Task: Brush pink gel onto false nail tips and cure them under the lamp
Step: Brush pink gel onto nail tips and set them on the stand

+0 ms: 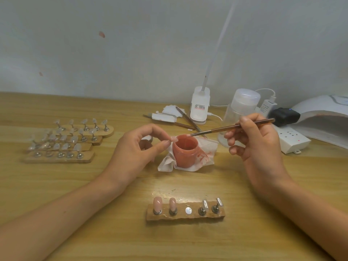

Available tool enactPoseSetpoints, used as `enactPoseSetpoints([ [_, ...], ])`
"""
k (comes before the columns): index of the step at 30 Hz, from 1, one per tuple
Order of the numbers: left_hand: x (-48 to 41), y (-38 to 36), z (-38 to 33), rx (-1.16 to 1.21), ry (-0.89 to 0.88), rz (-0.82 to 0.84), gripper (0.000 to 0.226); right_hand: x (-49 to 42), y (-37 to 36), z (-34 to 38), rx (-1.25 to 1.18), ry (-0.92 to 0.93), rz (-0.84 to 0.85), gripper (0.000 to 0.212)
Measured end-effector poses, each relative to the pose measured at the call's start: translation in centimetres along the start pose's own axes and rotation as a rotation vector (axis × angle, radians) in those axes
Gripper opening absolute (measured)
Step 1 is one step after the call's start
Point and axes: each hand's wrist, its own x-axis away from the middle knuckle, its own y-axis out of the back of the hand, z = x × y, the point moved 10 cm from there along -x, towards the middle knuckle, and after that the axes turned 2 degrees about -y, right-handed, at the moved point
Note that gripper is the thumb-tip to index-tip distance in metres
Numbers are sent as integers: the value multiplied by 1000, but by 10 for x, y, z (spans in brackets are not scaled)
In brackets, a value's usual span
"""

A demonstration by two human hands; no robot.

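Note:
An open pot of pink gel (pixel 185 150) stands on a stained white tissue (pixel 205 147) at the table's middle. My left hand (pixel 135 149) pinches a small nail tip (pixel 174 138) on its stand just left of the pot's rim. My right hand (pixel 252 140) grips a thin brush (pixel 231 127), its bristles over the pot's far rim. Near me lies a wooden holder (pixel 185 215) with two pink-coated tips on the left, a bare metal disc in the middle and two clear tips on the right. The white curing lamp (pixel 323 121) sits at the far right.
Several wooden holders with clear tips (pixel 66 142) lie at the left. Behind the pot are spare brushes and paper scraps (pixel 169 115), a white clip lamp base (pixel 199 108), a translucent bottle (pixel 243 104), a black device (pixel 284 116) and a white power strip (pixel 293 140).

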Motion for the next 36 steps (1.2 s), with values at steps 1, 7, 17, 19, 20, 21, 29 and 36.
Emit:
enactPoseSetpoints([
  [1, 0, -1, 0, -1, 3, 5, 5, 1, 1, -5, -20, -29, -9, 18],
  [7, 0, -2, 2, -17, 22, 17, 7, 4, -2, -24, -148, -118, 1, 15],
  [17, 0, -2, 3, -28, 31, 13, 8, 4, -10, -21, -79, -74, 79, 19],
  [19, 0, -2, 4, -25, 34, 14, 10, 4, -12, -20, -77, -66, 95, 19],
  [20, 0, -2, 4, -25, 35, 15, 11, 4, -13, -20, -76, -64, 101, 20],
  [21, 0, -2, 3, -25, 35, 16, 11, 4, -13, -20, -71, -64, 106, 20],
  [29, -1, -3, 3, -25, 37, 17, 11, 3, -4, -21, -50, -64, 56, 16],
  [36, -1, -3, 3, -18, 28, 16, 10, 3, -8, -21, -21, -55, 78, 18],
])
